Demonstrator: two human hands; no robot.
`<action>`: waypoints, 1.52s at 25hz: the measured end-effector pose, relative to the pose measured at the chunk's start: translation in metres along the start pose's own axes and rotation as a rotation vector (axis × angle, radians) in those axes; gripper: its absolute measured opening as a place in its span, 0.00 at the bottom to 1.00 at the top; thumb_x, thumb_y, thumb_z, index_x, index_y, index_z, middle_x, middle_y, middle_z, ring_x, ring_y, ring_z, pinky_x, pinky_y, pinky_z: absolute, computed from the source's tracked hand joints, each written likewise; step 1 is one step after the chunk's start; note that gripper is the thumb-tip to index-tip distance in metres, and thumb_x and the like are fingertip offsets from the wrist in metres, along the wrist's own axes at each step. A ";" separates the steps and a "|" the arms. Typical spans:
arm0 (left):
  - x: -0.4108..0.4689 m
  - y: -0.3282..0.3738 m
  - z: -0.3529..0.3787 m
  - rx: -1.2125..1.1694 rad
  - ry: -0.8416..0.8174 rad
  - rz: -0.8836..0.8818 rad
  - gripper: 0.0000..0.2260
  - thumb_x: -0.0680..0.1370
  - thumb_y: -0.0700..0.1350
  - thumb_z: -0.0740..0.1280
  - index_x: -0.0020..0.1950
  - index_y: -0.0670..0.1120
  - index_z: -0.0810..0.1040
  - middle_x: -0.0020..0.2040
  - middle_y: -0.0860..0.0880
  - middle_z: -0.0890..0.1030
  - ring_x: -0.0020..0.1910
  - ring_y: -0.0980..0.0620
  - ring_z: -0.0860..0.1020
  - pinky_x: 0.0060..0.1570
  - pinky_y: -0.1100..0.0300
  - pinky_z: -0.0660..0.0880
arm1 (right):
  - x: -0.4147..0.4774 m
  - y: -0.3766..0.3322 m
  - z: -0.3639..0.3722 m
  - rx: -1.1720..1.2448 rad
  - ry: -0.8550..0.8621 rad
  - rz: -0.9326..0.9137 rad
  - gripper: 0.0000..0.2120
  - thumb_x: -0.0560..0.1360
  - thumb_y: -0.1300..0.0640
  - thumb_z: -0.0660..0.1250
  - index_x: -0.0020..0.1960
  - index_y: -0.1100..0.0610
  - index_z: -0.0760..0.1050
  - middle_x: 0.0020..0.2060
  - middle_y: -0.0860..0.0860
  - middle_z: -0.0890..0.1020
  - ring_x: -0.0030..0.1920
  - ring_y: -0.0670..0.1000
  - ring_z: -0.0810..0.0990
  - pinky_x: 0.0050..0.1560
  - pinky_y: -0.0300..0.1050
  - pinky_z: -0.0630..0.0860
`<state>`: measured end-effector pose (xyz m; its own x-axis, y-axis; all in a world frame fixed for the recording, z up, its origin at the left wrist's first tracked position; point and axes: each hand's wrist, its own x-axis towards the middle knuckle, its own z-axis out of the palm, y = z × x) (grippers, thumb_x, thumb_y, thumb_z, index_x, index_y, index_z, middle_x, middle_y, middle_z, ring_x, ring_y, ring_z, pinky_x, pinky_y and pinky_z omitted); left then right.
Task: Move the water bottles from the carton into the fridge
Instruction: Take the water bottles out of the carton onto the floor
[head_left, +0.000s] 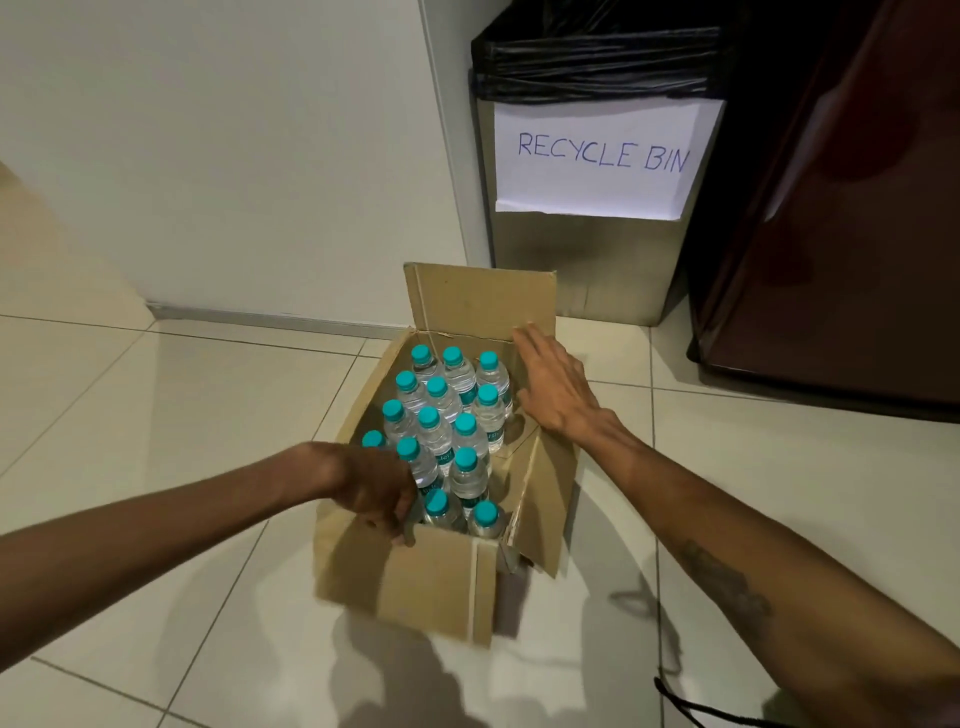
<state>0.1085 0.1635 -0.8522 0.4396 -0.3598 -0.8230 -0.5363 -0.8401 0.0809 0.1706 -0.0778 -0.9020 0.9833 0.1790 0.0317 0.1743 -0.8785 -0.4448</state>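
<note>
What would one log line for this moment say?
stage: start | left hand: reaching into carton | right hand: flat on flap | bottles: upright in carton | fridge: shut

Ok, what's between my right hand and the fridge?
In the head view, only bare floor tiles lie between the right hand on the carton flap and the dark red fridge.

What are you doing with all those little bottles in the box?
A person is crouched over an open brown cardboard carton on the tiled floor. It is packed with small clear water bottles with teal caps, all standing upright. The left hand curls over the carton's near left edge, beside the bottles. The right hand lies flat and open against the right flap. No bottle is out yet. The dark red fridge stands to the right, next to a steel recycle bin.
</note>
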 end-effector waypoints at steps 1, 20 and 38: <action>0.002 0.001 0.004 0.083 0.053 -0.002 0.11 0.76 0.54 0.71 0.55 0.50 0.81 0.52 0.51 0.83 0.52 0.51 0.79 0.51 0.59 0.76 | -0.001 0.006 0.004 0.018 -0.051 0.016 0.41 0.74 0.55 0.70 0.79 0.51 0.50 0.78 0.52 0.54 0.78 0.57 0.53 0.74 0.58 0.55; 0.018 0.016 -0.008 0.093 0.349 0.053 0.27 0.78 0.70 0.52 0.37 0.50 0.75 0.32 0.54 0.76 0.31 0.58 0.74 0.30 0.66 0.66 | -0.003 -0.003 0.036 -0.056 -0.070 0.140 0.43 0.73 0.45 0.71 0.79 0.45 0.49 0.79 0.53 0.47 0.77 0.61 0.51 0.72 0.67 0.54; 0.070 0.045 0.006 -0.560 0.772 -0.430 0.17 0.70 0.55 0.76 0.48 0.47 0.74 0.42 0.50 0.78 0.37 0.54 0.76 0.35 0.63 0.73 | -0.068 -0.035 0.051 -0.196 -0.098 -0.163 0.37 0.70 0.38 0.70 0.74 0.48 0.62 0.69 0.53 0.74 0.73 0.54 0.68 0.71 0.63 0.26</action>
<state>0.1106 0.1030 -0.9093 0.9606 0.0186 -0.2774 0.0986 -0.9557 0.2774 0.0951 -0.0364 -0.9341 0.9335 0.3586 -0.0019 0.3459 -0.9018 -0.2593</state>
